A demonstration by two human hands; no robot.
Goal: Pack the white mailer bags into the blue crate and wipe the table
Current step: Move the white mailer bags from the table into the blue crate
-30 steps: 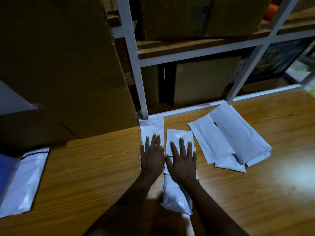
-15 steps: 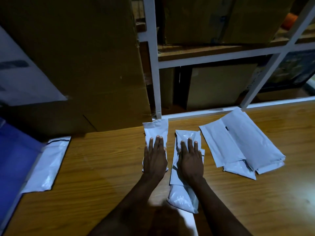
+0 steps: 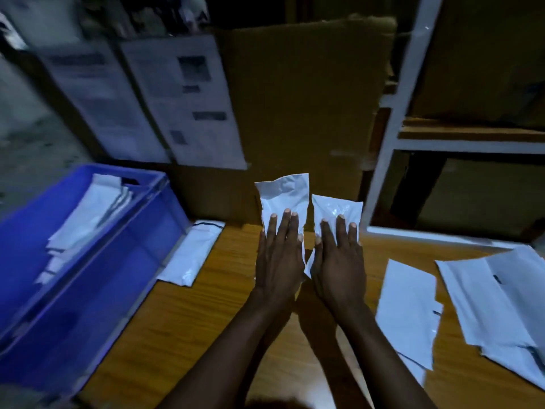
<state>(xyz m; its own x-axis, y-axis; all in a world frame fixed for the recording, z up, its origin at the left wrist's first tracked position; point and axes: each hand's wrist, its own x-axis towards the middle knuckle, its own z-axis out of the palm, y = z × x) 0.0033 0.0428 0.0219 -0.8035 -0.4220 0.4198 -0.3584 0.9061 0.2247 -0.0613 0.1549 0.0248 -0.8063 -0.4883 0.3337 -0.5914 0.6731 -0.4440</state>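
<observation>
White film is showing under both hands. The left hand (image 3: 278, 255) is lying flat on the left bag (image 3: 283, 193), and the right hand (image 3: 339, 261) is lying flat on the right bag (image 3: 336, 206), just beside it. Fingers and thumbs are resting straight and spread on top, with nothing curling round an edge, so the hands are pressing rather than pinching. The far ends of both bags are showing past the back edge of the worktop (image 3: 221, 305), in front of a cardboard sheet (image 3: 295, 98). I cannot tell whether they are lifting off the wood.

To the left, the blue crate (image 3: 88, 261) is standing with packed bags (image 3: 88, 208) already inside. One spare bag (image 3: 191, 255) is lying against its wall. More loose bags (image 3: 407, 305) are waiting on the right.

Judging by this, the person is gathering this pair for the crate. The film is looking slick and the contents puffy, so flat palms alone are risking a slip. It is worth sliding one bag over the other and working the thumbs underneath before lifting. The pair is then travelling left and needing to clear the crate's rim. Laying it flat on the stack is leaving room for the rest. The spare bag is lying along that path, so it may get nudged. Wiping is still waiting on the remaining bags.
</observation>
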